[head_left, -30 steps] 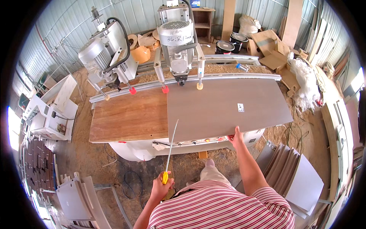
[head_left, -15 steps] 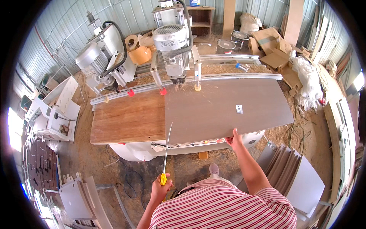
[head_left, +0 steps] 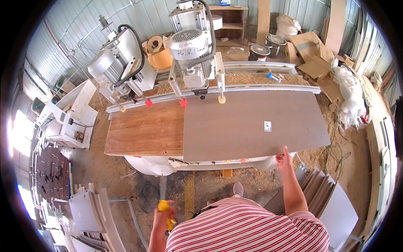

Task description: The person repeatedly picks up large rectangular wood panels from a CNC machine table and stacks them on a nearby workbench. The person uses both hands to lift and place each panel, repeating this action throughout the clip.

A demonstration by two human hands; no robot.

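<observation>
My left hand (head_left: pixel 160 216) is closed round a yellow air blow gun (head_left: pixel 163 205). Its long thin nozzle points forward, smeared by motion. At the near right edge of a grey-brown board (head_left: pixel 226 126), my right hand (head_left: pixel 284 159) has its thumb up over the edge, with the other fingers curled below it. The board lies flat and carries a small white label (head_left: pixel 268 126). To its left shows the bare brown wooden table (head_left: pixel 142 132) of a drilling machine. Two motor-driven drill heads (head_left: pixel 191 50) stand over the board's far edge, with red and yellowish-tipped press rods beside them.
Grey panels (head_left: pixel 323 201) lean in a stack at my right, more panels (head_left: pixel 86 212) at my left. Sawdust covers the floor around the machine. Cans (head_left: pixel 259 51), cardboard (head_left: pixel 315 63) and plastic wrap (head_left: pixel 350 96) lie at the back right. A dark hose (head_left: pixel 145 197) trails on the floor.
My left hand has drawn the air blow gun back and left, away from the board. My right hand has slid right along the near edge. The board's near left corner has shifted slightly.
</observation>
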